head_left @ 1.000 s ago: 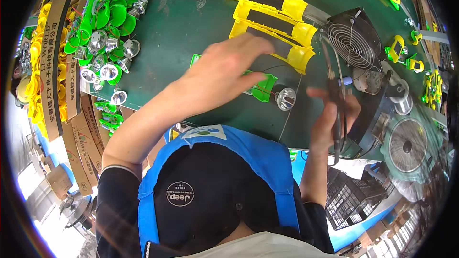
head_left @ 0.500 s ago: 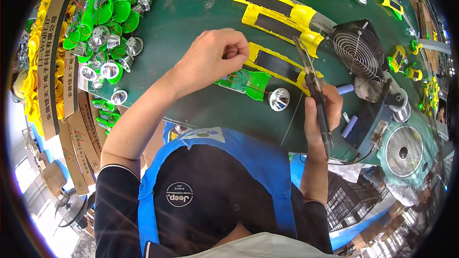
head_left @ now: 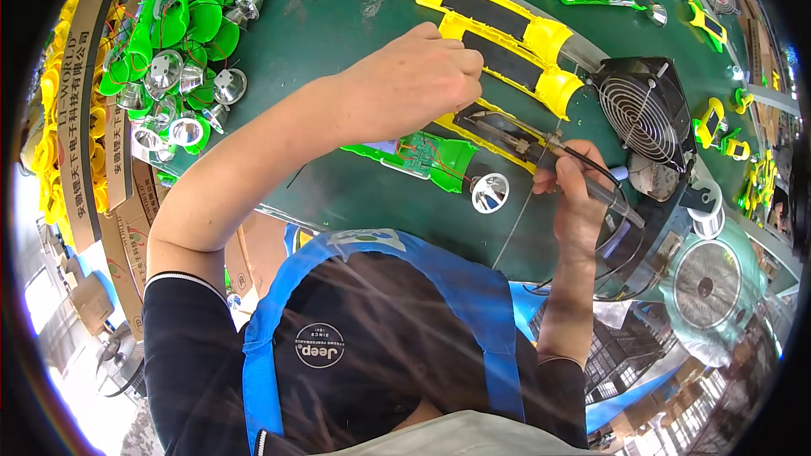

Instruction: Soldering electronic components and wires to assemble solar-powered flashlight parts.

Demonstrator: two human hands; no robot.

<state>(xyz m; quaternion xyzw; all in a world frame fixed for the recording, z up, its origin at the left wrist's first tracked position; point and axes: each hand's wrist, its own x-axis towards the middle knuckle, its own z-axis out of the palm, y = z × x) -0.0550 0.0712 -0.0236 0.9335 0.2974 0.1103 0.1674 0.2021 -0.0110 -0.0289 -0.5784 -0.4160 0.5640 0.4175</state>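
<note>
A green surface (head_left: 321,42) is spreading before us in the head view. Our right hand (head_left: 580,190) is gripping a dark corded tool (head_left: 610,198), pointing it up-left over the nearest yellow casing (head_left: 488,145), which is lying lengthwise from upper left to lower right. Our curled left hand (head_left: 414,80) is hanging over that casing's upper-left end; whether its grip is holding anything, we cannot tell.

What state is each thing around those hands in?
Left hand: fingers curled; anything held is hidden.
Right hand: closed around a hand tool.
Hand tool: slanted, tip over the nearest yellow casing.
Nearest yellow casing: partly hidden.
Green casing: open, circuit board exposed.
Lamp reflector: wires attached.
Black fan: upright; spinning, cannot tell.
</note>
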